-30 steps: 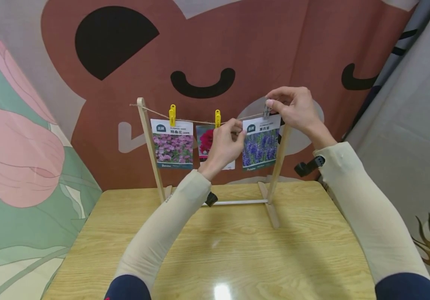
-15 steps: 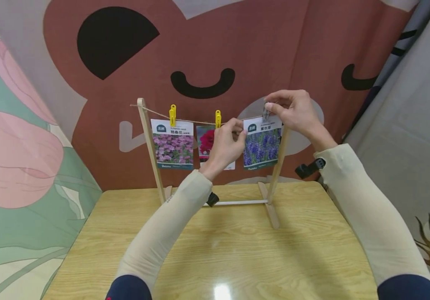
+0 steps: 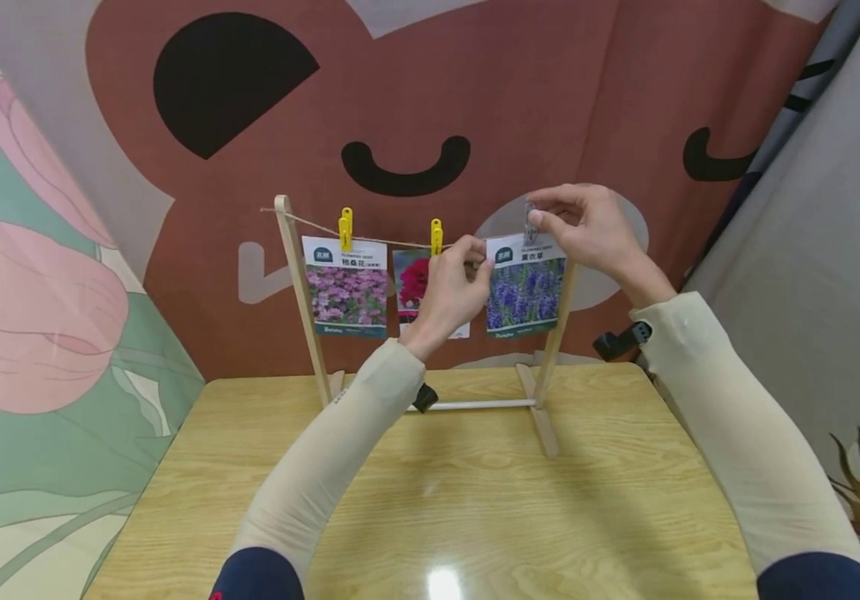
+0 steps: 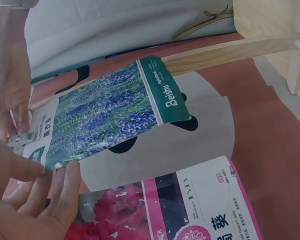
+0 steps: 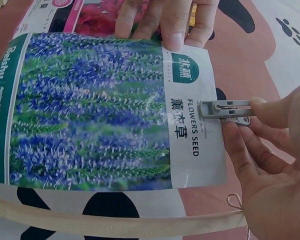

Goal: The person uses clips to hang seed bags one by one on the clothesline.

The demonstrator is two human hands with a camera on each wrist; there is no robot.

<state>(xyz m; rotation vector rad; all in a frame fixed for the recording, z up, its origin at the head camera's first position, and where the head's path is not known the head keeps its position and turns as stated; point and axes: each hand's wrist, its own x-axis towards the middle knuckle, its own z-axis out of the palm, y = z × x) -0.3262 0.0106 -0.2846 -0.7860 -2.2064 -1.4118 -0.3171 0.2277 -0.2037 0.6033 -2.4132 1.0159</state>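
A seed packet with blue-purple flower spikes (image 3: 523,292) hangs upright at the right end of the string. My left hand (image 3: 456,279) pinches its upper left edge between thumb and fingers, as the left wrist view shows. With thumb and fingers my right hand (image 3: 587,225) pinches a grey clothespin (image 5: 225,109), whose jaws lie over the packet's top edge. Left of it, a packet with red flowers (image 3: 412,283) hangs partly behind my left hand. At the far left hangs a packet of pink flowers (image 3: 347,292).
Yellow clothespins (image 3: 345,229) hold the other two packets on the string (image 3: 392,242). The string runs between wooden posts (image 3: 302,308) of a stand with a white crossbar (image 3: 482,405), on a wood-grain table (image 3: 430,492). A printed curtain (image 3: 415,92) hangs close behind.
My right hand has come down slightly with the grey clothespin. The blue-purple flower packet has shifted a little right and hangs straighter. My left hand has stayed almost in place.
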